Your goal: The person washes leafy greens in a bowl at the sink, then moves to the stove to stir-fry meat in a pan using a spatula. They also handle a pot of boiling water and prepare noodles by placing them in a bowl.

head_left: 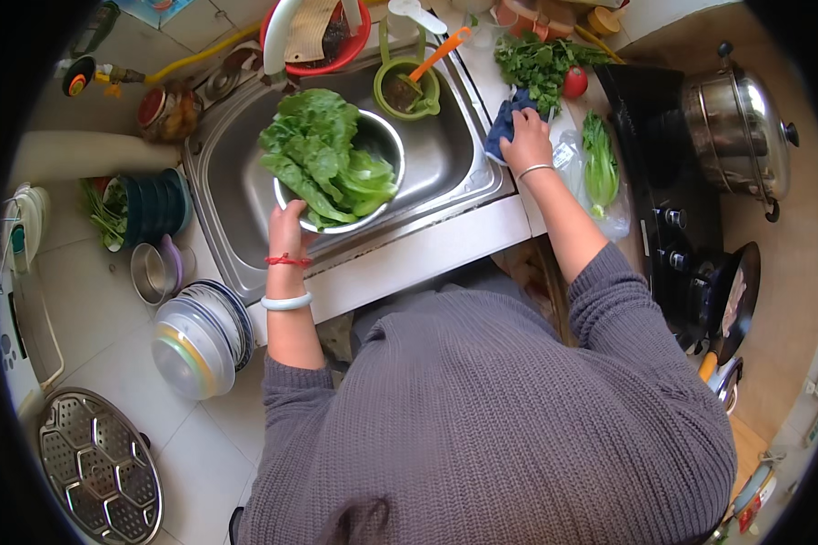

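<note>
My left hand (288,229) grips the near-left rim of a round bowl (394,145) at the sink (459,150). Large green lettuce leaves (316,150) are heaped in the bowl and hang over its left side. On the counter right of the sink, my right hand (529,141) is closed on a dark blue cloth (500,132). Behind the bowl is a green strainer-like container (432,91) with an orange-handled tool (441,54) in it. Just right of my right hand, a leafy green vegetable (600,168) lies on a clear plastic bag (568,159).
Leafy herbs (538,71) and a tomato (575,83) lie beyond the cloth. A red basin (364,41) stands behind the sink. To the right are a black stove (654,191), a steel pot (732,123) and a frying pan (750,282). Stacked bowls (180,354) stand at left.
</note>
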`<state>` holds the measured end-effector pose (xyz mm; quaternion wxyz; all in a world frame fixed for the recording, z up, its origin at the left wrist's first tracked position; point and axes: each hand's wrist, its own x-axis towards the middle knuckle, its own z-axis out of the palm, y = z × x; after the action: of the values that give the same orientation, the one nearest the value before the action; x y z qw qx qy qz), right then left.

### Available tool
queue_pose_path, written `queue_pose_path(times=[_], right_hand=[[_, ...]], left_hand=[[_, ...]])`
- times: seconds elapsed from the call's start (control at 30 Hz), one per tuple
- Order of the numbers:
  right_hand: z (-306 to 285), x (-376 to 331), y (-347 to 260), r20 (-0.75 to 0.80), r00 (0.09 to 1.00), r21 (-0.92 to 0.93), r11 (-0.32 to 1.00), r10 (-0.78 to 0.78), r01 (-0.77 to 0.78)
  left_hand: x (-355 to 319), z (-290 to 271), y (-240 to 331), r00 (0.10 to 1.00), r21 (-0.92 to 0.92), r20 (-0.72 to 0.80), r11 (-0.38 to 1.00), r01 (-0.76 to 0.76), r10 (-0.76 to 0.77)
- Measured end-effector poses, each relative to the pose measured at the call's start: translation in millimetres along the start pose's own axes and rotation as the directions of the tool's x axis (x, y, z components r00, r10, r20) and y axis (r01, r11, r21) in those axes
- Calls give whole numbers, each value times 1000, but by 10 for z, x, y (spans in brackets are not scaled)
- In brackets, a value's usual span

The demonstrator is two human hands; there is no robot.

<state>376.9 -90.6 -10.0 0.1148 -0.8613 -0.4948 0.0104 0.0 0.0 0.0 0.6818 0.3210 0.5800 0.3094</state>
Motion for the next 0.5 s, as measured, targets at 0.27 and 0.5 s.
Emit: queue_pose_path(times=[0.27,0.5], right_hand=[[65,-751,248,24,953,201,936,-301,290],[35,-451,394,47,917,114,914,-396,389]], left_hand=[[-313,-158,-126,988,-94,-152,995,-39,24],[-402,-23,-102,973,-152,-229,988,-31,-5]])
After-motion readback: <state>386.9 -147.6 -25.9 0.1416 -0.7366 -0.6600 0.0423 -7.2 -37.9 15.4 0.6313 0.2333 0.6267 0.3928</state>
